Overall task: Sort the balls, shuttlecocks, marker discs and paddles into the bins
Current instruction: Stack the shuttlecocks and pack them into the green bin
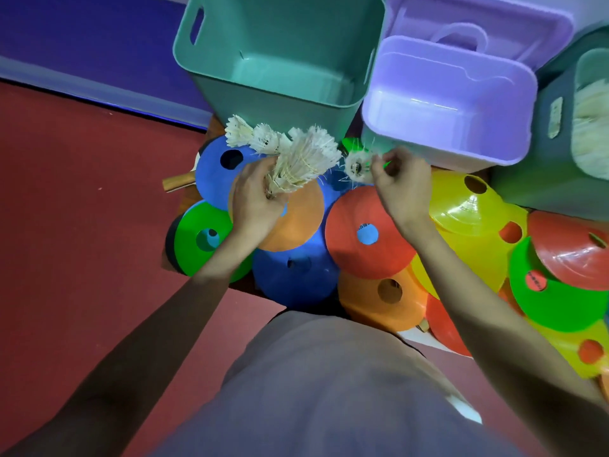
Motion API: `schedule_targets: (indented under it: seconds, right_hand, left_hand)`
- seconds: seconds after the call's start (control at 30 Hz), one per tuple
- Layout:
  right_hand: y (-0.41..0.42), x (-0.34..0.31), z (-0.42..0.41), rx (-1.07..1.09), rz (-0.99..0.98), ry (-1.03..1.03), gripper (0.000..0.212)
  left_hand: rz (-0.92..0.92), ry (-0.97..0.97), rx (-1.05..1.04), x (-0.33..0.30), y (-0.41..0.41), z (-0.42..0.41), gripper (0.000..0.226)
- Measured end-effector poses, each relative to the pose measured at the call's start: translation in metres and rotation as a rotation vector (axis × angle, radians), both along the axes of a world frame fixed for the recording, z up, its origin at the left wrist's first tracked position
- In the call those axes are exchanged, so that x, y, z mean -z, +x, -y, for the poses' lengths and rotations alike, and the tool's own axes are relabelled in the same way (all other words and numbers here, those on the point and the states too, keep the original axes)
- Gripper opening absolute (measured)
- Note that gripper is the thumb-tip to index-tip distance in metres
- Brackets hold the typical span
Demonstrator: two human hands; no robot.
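Several worn white shuttlecocks [290, 159] sit bunched in my left hand [253, 199], just left of the frame's centre; its fingers are curled round their bases and the feather skirts fan up and to the right, towards the bins. My right hand [400, 186], right of centre, pinches one more shuttlecock [357, 166] by the edge of its skirt between thumb and fingertips, the open skirt facing my camera. That single shuttlecock hangs just beside the bunch, below the near corner of the lilac bin [461, 140].

Under both hands lies a heap of marker discs, overlapping one another across the middle and right of the frame: a blue disc [214, 173] at the upper left of the pile, a green disc [194, 239] below it, an orange disc [300, 219] partly under my left wrist, a second blue disc [296, 278] lower down, a red disc [365, 245] under my right forearm, and a yellow disc [468, 206] to the right. A wooden paddle handle [178, 183] pokes out from beneath the blue disc at the left edge of the heap.

At the top of the frame stands a teal bin [214, 80], with the lilac bin touching its right side. At the far right a grey bin [560, 153] holds pale feathered shuttlecocks [590, 127].
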State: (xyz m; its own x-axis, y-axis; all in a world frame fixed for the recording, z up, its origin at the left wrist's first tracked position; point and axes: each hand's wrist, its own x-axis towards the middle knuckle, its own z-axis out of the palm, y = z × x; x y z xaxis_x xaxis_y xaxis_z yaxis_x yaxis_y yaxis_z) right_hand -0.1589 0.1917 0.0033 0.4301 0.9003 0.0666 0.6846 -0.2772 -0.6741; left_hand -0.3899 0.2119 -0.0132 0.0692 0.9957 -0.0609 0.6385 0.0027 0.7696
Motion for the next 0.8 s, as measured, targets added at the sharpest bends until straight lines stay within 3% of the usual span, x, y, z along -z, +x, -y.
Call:
schedule_targets:
  seconds: [0.17,0.3,0.63,0.8]
  right_hand:
    - [0.053,-0.028,0.026,0.259,-0.396,0.262,0.020]
    - [0.087,-0.049,0.041,0.229,-0.619,0.297,0.030]
    - [0.192,-0.050,0.085,0.180,-0.559,0.127,0.030]
    - [0.255,-0.063,0.103,0.289,-0.545,0.317,0.005]
  left_hand:
    - [0.014,0.037,0.132,-0.011,0.040,0.001,0.058]
    - [0.004,0.081,0.212,-0.018,0.087,0.008,0.052]
    - [0.051,0.142,0.432,-0.036,0.228,0.038,0.055]
    - [0.026,0.154,0.470,-0.051,0.292,0.046,0.058]
